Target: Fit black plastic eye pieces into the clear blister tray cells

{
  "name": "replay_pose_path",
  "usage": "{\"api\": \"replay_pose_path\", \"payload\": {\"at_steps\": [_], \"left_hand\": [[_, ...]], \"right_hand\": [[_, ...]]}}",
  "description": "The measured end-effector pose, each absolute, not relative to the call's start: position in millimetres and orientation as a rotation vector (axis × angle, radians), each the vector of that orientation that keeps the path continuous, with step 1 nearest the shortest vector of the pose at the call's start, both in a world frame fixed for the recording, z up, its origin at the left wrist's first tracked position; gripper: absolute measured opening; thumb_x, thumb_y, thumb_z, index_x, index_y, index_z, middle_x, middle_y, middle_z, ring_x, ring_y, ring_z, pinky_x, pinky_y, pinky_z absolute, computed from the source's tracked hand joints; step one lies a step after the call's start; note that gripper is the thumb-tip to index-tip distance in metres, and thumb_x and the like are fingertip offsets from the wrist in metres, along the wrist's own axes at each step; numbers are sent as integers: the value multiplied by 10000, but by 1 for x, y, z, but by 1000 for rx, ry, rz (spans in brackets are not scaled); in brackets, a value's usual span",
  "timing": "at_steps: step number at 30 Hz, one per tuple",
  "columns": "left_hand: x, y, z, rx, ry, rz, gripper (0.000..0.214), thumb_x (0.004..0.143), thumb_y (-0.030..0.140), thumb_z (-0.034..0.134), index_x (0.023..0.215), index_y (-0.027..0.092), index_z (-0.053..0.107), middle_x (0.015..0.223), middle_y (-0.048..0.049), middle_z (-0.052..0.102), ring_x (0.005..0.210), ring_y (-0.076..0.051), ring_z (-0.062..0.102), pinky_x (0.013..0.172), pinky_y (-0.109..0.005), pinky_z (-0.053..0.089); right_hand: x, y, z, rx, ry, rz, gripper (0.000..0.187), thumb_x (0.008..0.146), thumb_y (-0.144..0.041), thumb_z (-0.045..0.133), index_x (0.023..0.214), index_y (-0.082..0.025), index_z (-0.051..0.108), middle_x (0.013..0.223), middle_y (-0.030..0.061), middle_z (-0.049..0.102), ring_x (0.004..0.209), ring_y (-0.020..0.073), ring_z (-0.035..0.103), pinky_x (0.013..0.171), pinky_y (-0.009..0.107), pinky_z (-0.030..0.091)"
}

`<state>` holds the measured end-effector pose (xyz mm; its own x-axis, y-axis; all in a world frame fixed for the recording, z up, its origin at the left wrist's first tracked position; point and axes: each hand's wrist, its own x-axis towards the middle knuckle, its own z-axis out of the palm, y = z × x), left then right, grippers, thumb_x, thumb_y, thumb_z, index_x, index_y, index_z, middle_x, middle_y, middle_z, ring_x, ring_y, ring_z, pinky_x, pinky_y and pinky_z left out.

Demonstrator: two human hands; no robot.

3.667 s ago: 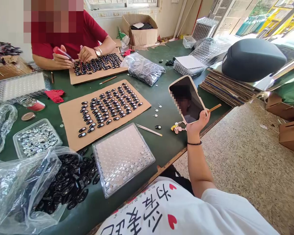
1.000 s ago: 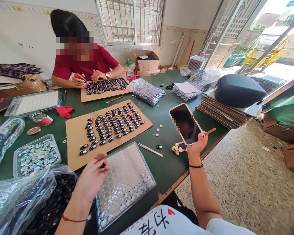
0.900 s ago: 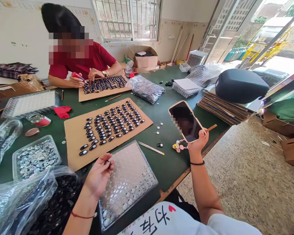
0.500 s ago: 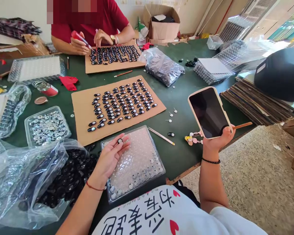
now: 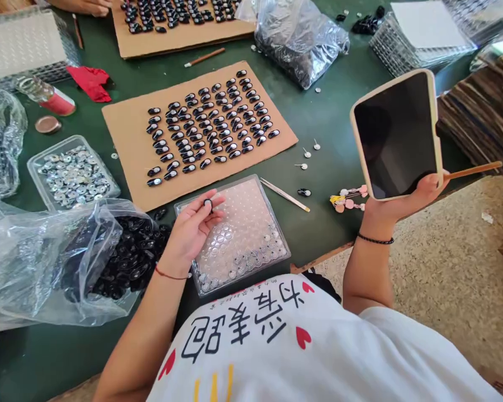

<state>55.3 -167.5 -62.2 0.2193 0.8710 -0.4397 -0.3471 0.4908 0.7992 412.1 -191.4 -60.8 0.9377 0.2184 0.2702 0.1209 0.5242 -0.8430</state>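
Note:
My left hand [image 5: 189, 229] pinches a small black oval piece [image 5: 208, 205] between thumb and fingers, above a clear plastic tray [image 5: 245, 206]. Round pale studs sit along the tray's near and right sides. In my right hand [image 5: 411, 200] is a smartphone [image 5: 398, 137] in a pale case, its screen dark. A thin brown stick [image 5: 478, 168] sticks out to the right from the same hand. A beaded charm [image 5: 347, 199] dangles beside the phone. Tweezers [image 5: 285, 194] and a single black piece [image 5: 304, 192] lie to the tray's right.
Rows of black pieces with pale discs cover a cardboard sheet [image 5: 126, 139]. Left of it are a tub of sequin-like discs [image 5: 73, 176], a plastic bag [image 5: 37, 262] by loose black pieces, and a tipped jar [image 5: 52, 99]. Across the table shows a co-worker's hand [image 5: 86, 5].
The view has tilted down, so most of the co-worker has left the picture. The phone appears higher and farther right. My left hand keeps its pinch on the black piece.

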Motion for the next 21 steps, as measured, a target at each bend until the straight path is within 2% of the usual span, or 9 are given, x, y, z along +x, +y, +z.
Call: {"api": "replay_pose_path", "payload": {"at_steps": [3,6,11,17,21], "left_hand": [[54,-167,-62,629,1044,926,309,737,133,584,1044,167,593,1002,-77,627,656,-86,596,604,-165,517],[54,-163,-62,620,1052,940,303,730,105,583,1029,154,601,959,-69,639,647,-95,591,589,-165,520],[56,-158,-61,609,1078,928,307,714,85,583,1013,154,609,926,-51,646,630,-103,582,570,-178,527],[56,-156,-56,589,1185,898,344,627,98,647,959,192,635,861,-14,665,612,-96,576,593,-149,538],[55,-148,-57,632,1207,850,376,602,88,649,948,236,638,861,24,671,632,-93,579,609,-132,541]], "right_hand": [[419,-189,-66,-946,-574,-29,147,825,-143,318,837,-144,464,755,10,433,766,107,535,773,291,449],[424,-186,-69,-938,-578,-9,140,815,-156,288,887,-128,404,807,32,429,774,96,526,802,313,434],[426,-184,-69,-903,-635,-13,147,822,-197,308,916,-119,390,827,43,391,792,94,496,821,325,420],[425,-187,-72,-1179,-617,-138,190,835,-317,322,920,-162,390,789,17,365,782,105,480,798,333,445],[425,-183,-74,-1374,-611,-182,267,875,-354,242,920,-165,426,770,13,357,817,121,513,746,311,465]]}}
